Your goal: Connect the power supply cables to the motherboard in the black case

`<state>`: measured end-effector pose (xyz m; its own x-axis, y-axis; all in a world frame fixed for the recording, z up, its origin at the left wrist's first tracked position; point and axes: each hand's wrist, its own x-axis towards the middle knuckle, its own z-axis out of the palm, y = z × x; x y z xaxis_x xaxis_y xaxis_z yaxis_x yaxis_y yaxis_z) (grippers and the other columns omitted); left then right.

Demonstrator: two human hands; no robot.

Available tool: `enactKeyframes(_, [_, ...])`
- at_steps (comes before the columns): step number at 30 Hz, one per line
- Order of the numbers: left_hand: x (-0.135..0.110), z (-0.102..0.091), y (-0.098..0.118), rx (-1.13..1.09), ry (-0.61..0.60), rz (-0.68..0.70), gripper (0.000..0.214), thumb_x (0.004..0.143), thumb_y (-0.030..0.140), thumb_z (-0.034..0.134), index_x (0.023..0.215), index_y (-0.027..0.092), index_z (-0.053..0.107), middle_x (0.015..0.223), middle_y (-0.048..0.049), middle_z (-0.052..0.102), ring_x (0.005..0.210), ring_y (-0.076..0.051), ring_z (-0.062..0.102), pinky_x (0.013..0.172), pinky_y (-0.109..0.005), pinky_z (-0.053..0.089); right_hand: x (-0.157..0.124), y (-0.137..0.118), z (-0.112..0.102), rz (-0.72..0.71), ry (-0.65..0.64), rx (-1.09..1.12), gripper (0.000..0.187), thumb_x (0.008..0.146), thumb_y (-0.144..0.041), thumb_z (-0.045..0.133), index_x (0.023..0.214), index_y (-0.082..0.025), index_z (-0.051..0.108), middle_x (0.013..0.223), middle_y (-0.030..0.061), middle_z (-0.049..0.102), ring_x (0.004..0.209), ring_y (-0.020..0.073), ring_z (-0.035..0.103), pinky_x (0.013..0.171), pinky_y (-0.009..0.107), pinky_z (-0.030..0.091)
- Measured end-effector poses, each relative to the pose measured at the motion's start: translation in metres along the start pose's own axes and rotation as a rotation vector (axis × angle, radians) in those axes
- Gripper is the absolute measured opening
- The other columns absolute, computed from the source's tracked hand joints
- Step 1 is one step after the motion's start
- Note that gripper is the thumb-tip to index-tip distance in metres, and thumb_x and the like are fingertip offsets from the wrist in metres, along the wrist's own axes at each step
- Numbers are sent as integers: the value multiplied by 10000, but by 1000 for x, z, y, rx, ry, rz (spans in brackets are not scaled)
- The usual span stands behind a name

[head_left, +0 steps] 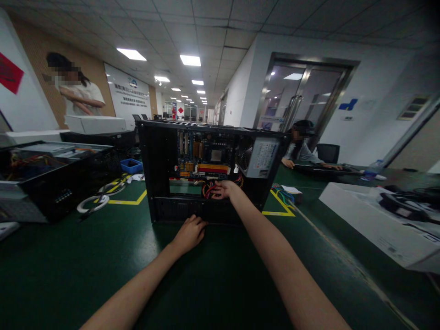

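Note:
A black computer case (172, 210) stands upright with its open side facing me. Inside it are a motherboard (202, 153) and, at the upper right, a silver power supply (264, 158). My right hand (224, 189) reaches into the lower part of the case, its fingers closed around a bundle of coloured power cables (207, 189). Part of the bundle is hidden by the hand. Against the lower front edge of the case rests my left hand (190, 233), fingers slightly bent and apart, touching the black panel with nothing held.
Another opened case (51, 183) lies left, near a blue tray (131, 165) and a coiled white cable (92, 204). At right sits a white box (371, 224) with black parts. Yellow tape (129, 202) marks the green table. Two people are across the table.

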<state>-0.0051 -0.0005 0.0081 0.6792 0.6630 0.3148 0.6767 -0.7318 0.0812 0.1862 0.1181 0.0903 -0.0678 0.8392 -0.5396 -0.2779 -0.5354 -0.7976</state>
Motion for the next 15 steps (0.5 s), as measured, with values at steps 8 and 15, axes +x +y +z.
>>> enactKeyframes(8, [-1, -1, 0, -9, 20, 3, 265, 815, 178, 444, 1070, 195, 518, 913, -53, 527, 881, -194, 450, 786, -316, 377, -3, -1, 4, 5, -18, 52, 95, 859, -173, 373, 770, -164, 407, 818, 34, 535, 763, 149, 579, 637, 364, 486])
enactKeyframes(15, [0, -2, 0, -10, 7, -6, 277, 819, 177, 438, 1085, 199, 512, 921, -55, 524, 892, -196, 448, 780, -316, 376, -7, -1, 9, -19, 9, 123, 60, 854, -139, 374, 800, -152, 396, 836, 71, 530, 734, 139, 582, 578, 291, 516])
